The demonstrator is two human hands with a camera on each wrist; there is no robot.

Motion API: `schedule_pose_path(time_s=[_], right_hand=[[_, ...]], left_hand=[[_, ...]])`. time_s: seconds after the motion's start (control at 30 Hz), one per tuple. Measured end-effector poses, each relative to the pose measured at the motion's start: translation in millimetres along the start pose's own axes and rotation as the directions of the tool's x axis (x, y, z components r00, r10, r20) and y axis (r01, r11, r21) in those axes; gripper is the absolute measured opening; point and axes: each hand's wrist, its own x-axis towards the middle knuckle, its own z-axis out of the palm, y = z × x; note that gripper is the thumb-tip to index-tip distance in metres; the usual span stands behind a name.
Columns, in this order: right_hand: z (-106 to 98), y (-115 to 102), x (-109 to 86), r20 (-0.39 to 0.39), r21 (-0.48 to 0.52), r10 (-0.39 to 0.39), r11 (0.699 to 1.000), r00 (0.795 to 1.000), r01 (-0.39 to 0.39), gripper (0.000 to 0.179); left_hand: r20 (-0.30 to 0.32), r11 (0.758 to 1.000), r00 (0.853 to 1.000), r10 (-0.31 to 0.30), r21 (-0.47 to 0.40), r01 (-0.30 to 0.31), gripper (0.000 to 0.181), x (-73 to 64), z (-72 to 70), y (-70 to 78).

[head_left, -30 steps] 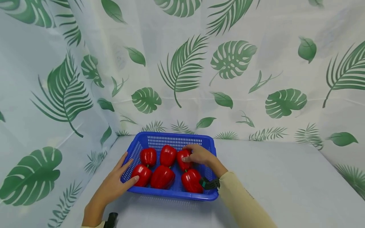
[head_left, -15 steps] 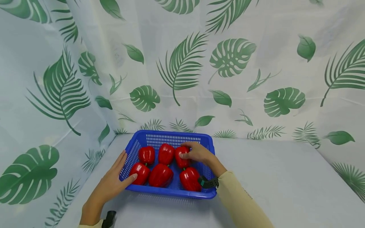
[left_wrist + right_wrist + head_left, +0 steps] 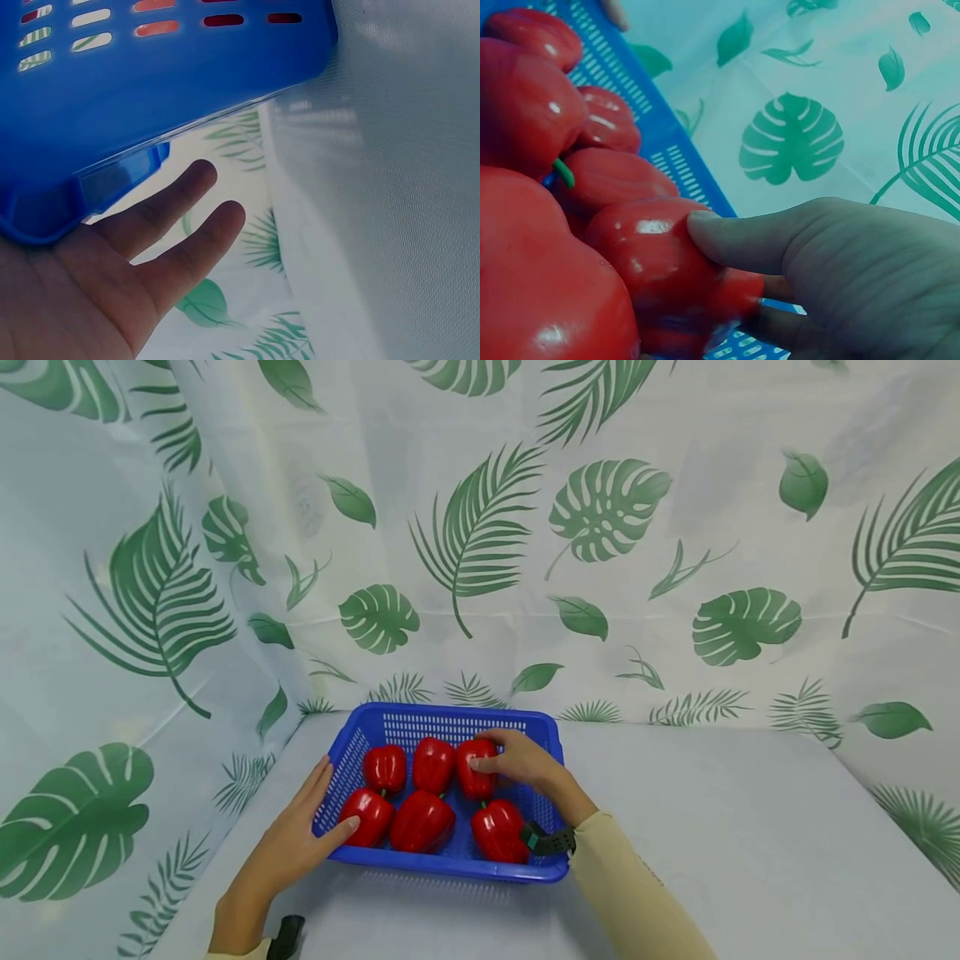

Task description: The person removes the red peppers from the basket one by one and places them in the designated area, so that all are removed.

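Several glossy red bell peppers lie in two rows in a blue plastic basket (image 3: 450, 862). My right hand (image 3: 527, 762) holds the back-right bell pepper (image 3: 474, 777), with the thumb on its near side and the fingers behind it. In the right wrist view the thumb (image 3: 735, 238) presses on that pepper. My left hand (image 3: 288, 835) rests at the basket's left end. Its thumb reaches over the front-left rim near a front bell pepper (image 3: 371, 817), and its other fingers lie along the outside. The left wrist view shows two straight fingers (image 3: 199, 251) below the rim.
The basket stands on a white tabletop (image 3: 712, 827), near the back wall. A white cloth with green leaf prints (image 3: 480, 568) hangs behind and to the left. Dark bands (image 3: 551, 841) sit on both wrists, and the back-middle bell pepper (image 3: 433, 766) touches the held one.
My right hand has shifted the back-right pepper slightly left and back, against its neighbour. The left hand stays at the basket's left end. The head view has shifted a little.
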Motion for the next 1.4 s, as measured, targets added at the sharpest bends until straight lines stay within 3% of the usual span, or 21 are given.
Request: schedule_pose_path(time_s=[0.4,0.7,1.4], right_hand=[[-5,-2,-1.7,-0.014,0.030,-0.040,0.999,0.999,0.040,0.059],[-13,-14,-9.3,-0.033,0.036,-0.055,0.998,0.998,0.056,0.067],[-36,-28,-28.4,-0.094,0.036,-0.116,0.992,0.989,0.120,0.055]], left_hand=[[0.015,0.999,0.999,-0.034,0.007,0.034,0.108,2.5,1.4,-1.7],[-0.010,1.000,1.000,-0.010,0.004,0.010,0.106,-0.1,0.3,2.1],[0.001,1.000,1.000,-0.015,-0.013,0.015,0.106,0.5,3.3,-0.3]])
